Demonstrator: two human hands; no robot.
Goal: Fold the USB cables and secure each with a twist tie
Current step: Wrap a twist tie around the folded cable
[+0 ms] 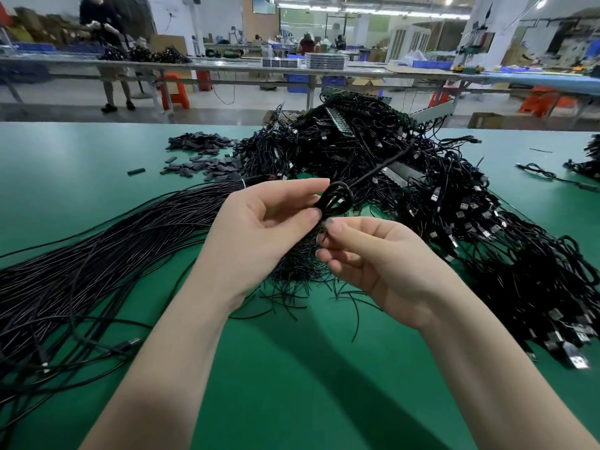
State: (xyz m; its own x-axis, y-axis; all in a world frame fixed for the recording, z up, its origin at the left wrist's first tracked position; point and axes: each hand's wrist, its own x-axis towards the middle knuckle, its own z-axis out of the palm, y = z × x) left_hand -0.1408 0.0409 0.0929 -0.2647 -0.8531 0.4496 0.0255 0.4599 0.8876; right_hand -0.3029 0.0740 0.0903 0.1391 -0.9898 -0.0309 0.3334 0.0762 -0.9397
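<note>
My left hand (259, 228) pinches a folded black USB cable (337, 198) by its middle, the loops sticking up past thumb and forefinger. Just below it, my right hand (373, 264) grips a thin black twist tie (321, 237) between thumb and forefinger, right against the cable bundle. Both hands hover above the green table (292, 368). A loose heap of black twist ties (302, 271) lies on the table under the hands. The bundle's lower part is hidden behind my fingers.
A long sheaf of straight black cables (97, 261) fans out to the left. A big pile of tied USB cables (470, 222) fills the centre and right. Small black sleeves (201, 154) are scattered at the back left. Another person stands at a far bench (110, 53).
</note>
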